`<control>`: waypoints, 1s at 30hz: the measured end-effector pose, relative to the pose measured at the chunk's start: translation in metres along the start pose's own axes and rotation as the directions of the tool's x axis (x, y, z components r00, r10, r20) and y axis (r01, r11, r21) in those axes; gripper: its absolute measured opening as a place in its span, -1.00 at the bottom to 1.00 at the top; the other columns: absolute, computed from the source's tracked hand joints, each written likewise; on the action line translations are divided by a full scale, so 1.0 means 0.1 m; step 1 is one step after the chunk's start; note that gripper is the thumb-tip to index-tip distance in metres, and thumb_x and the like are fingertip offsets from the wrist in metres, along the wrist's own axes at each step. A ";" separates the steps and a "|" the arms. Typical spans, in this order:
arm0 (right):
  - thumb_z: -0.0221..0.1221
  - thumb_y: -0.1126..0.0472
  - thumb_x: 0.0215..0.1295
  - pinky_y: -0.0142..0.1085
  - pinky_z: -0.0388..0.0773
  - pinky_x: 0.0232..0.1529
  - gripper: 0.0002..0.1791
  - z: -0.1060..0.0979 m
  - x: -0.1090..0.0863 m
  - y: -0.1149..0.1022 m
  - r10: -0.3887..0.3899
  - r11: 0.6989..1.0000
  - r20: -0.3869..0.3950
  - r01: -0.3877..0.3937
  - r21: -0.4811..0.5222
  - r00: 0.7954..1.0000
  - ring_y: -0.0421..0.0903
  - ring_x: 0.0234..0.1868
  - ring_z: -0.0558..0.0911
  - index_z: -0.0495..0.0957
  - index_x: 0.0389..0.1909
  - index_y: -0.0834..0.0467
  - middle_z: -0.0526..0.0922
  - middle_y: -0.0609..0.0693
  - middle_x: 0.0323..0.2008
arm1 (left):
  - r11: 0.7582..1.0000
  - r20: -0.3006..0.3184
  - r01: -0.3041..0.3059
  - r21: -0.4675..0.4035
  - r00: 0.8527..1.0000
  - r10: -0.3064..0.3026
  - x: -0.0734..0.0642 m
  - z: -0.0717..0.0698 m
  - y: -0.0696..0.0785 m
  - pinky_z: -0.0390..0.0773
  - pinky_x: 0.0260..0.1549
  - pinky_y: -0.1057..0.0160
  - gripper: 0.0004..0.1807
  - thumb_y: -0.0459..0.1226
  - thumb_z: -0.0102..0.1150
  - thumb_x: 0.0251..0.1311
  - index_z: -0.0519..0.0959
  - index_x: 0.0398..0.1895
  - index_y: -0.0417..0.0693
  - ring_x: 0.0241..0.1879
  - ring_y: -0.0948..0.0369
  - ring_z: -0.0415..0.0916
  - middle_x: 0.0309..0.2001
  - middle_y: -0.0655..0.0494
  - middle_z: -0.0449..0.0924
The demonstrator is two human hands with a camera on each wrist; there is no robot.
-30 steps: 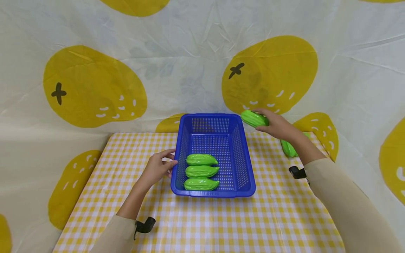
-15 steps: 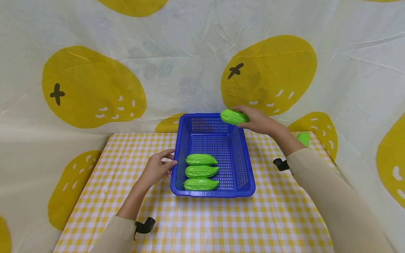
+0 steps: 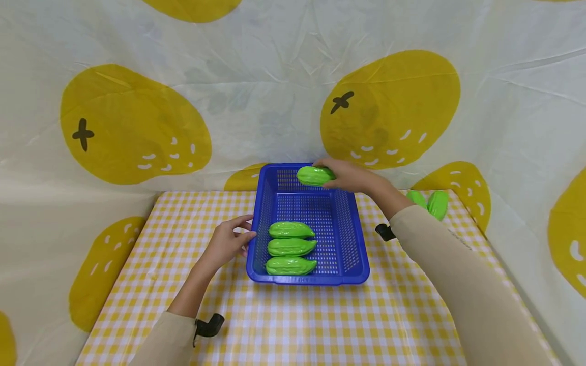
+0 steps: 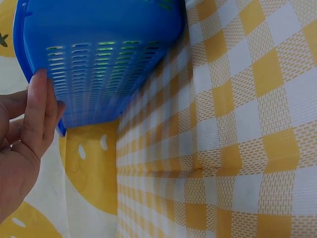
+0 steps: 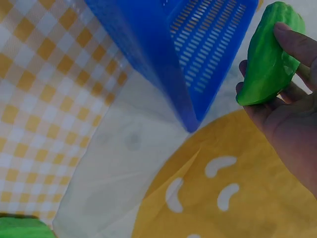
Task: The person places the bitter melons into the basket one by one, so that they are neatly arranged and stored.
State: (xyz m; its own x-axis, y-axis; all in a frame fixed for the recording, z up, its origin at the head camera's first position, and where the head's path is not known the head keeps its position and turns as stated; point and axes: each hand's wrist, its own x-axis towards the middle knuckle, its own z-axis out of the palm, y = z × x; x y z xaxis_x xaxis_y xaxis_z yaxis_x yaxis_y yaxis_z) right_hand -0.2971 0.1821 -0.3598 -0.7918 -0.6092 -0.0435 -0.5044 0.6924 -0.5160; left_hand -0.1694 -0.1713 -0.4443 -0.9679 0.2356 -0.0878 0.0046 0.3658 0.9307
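No text can be read. Along the near rim of the blue rectangular perforated plastic basket [image 3: 336,280], just below the centre of the head view, run small marks too faint to make out; on the beige fabric right sleeve [image 3: 450,274], right of centre, a short dark line of marks is equally illegible.

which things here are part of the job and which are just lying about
In the job, it seems:
gourd in the right hand
basket, touched by the left hand
three gourds inside
likely the two gourds at right

Just there:
cloth
backdrop
black wrist devices
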 end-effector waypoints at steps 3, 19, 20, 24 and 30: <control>0.30 0.22 0.43 0.07 0.53 0.27 -0.37 0.05 0.06 -0.06 0.009 1.000 0.032 -0.008 -0.013 0.999 0.13 0.22 0.49 0.34 0.45 0.18 0.49 0.17 0.29 | 1.000 -0.001 0.000 0.000 1.000 0.000 0.00 0.00 -0.01 0.80 -0.45 -0.17 -0.42 -0.43 0.25 0.39 0.42 0.46 -0.20 -0.49 0.17 0.65 0.08 -0.27 0.55; 0.31 0.20 0.43 0.07 0.49 0.40 -0.37 0.34 0.27 -0.20 0.025 0.999 0.139 -0.021 -0.035 0.990 0.15 0.38 0.46 0.37 0.46 0.12 0.49 0.17 0.36 | 1.000 -0.002 0.005 0.009 1.000 -0.004 0.02 0.01 -0.01 0.81 -0.48 -0.11 -0.43 -0.42 0.25 0.39 0.43 0.46 -0.19 -0.48 0.18 0.66 0.08 -0.26 0.57; 0.31 0.20 0.42 0.07 0.49 0.41 -0.37 0.36 0.28 -0.20 0.025 0.999 0.143 -0.020 -0.038 0.989 0.15 0.39 0.45 0.38 0.46 0.12 0.48 0.17 0.37 | 1.000 -0.001 0.003 0.006 1.000 -0.003 0.02 0.01 -0.02 0.81 -0.47 -0.12 -0.43 -0.42 0.24 0.40 0.43 0.46 -0.19 -0.48 0.18 0.65 0.08 -0.26 0.57; 0.31 0.21 0.43 0.06 0.49 0.43 -0.37 0.45 0.34 -0.20 0.039 0.998 0.156 -0.031 -0.053 0.987 0.15 0.41 0.45 0.38 0.47 0.13 0.49 0.17 0.38 | 1.000 0.002 -0.002 0.005 1.000 0.002 0.02 0.01 -0.04 0.80 -0.45 -0.16 -0.43 -0.42 0.24 0.40 0.42 0.46 -0.20 -0.49 0.18 0.65 0.08 -0.26 0.56; 0.30 0.21 0.43 0.02 0.54 0.38 -0.39 0.58 0.40 -0.23 0.075 0.996 0.162 -0.066 -0.056 0.984 0.15 0.37 0.48 0.39 0.45 0.13 0.53 0.18 0.33 | 1.000 0.002 -0.011 0.008 1.000 0.011 0.02 0.01 -0.05 0.80 -0.46 -0.15 -0.43 -0.42 0.24 0.40 0.42 0.46 -0.20 -0.49 0.18 0.65 0.08 -0.26 0.56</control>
State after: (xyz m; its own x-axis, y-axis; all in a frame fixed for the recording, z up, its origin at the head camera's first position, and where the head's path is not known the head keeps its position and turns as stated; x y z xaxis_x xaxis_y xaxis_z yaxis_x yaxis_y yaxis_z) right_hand -0.2974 0.1190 -0.3987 -0.7608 -0.6105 -0.2201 -0.4691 0.7517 -0.4635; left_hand -0.1711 -0.1719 -0.4491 -0.9673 0.2413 -0.0786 0.0168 0.3701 0.9288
